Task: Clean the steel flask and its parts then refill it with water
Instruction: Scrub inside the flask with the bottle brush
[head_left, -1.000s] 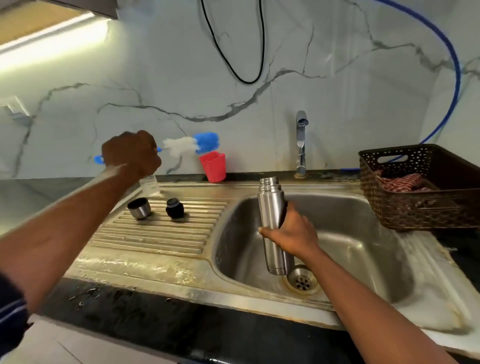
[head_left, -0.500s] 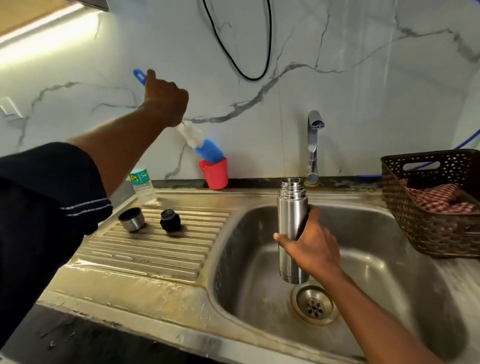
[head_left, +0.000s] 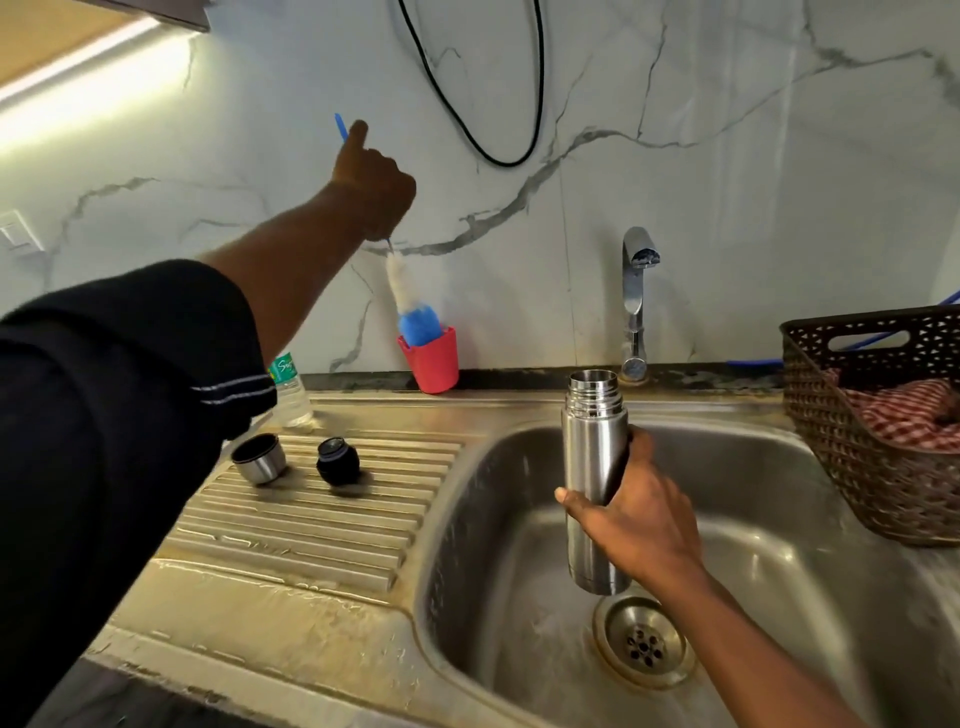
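Note:
My right hand (head_left: 636, 525) grips the open steel flask (head_left: 592, 447) upright over the sink basin (head_left: 779, 571), above the drain. My left hand (head_left: 371, 182) is raised at the back wall, shut on the blue handle of a bottle brush (head_left: 410, 306). The brush's white and blue head dips into a red cup (head_left: 434, 361) by the wall. On the ribbed drainboard (head_left: 322, 525) stand the flask's steel cap (head_left: 258, 458) and its black stopper (head_left: 337, 460), side by side.
A steel tap (head_left: 636, 291) rises behind the basin. A small plastic water bottle (head_left: 291, 392) stands at the drainboard's back, partly behind my sleeve. A brown woven basket (head_left: 878, 467) with a red checked cloth sits to the right of the sink. A black cable hangs on the marble wall.
My left hand lifted the brush from level to nearly upright and lowered its blue head into the red cup. My right hand kept the flask over the drain.

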